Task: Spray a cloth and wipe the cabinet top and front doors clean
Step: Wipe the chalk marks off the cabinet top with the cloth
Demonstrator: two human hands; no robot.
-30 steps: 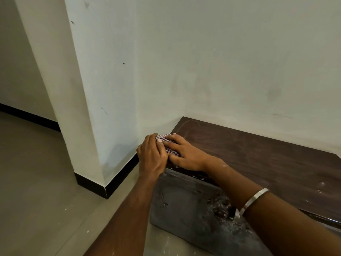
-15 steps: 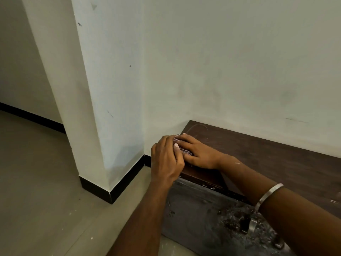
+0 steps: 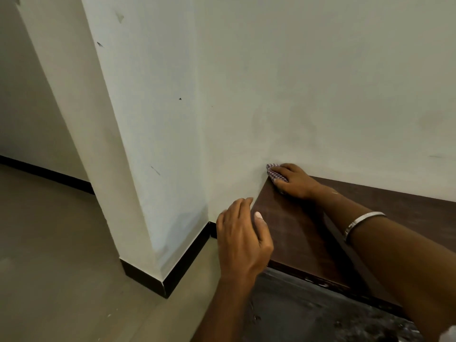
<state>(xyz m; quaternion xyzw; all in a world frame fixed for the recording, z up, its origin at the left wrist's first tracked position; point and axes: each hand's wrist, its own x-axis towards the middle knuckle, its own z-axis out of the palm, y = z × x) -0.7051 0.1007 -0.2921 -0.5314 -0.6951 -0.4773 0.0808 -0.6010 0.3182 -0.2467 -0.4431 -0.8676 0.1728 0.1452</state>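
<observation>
1. The right hand (image 3: pixel 294 180) lies flat on the checked cloth (image 3: pixel 275 172), fingers straight, pressing it onto the far left corner of the dark wooden cabinet top (image 3: pixel 298 233), right against the white wall (image 3: pixel 308 82).
2. The left hand (image 3: pixel 243 239) rests at the cabinet top's near left edge, fingers loosely bent and grasping nothing; whether the palm actually touches the wood is hard to tell.
3. A metal bangle (image 3: pixel 361 222) circles the right forearm.
4. Below the top, the cabinet front (image 3: pixel 296 309) looks grey and grimy.
5. A black skirting (image 3: pixel 187 255) runs along the wall base beside the tiled floor (image 3: pixel 61 267).
</observation>
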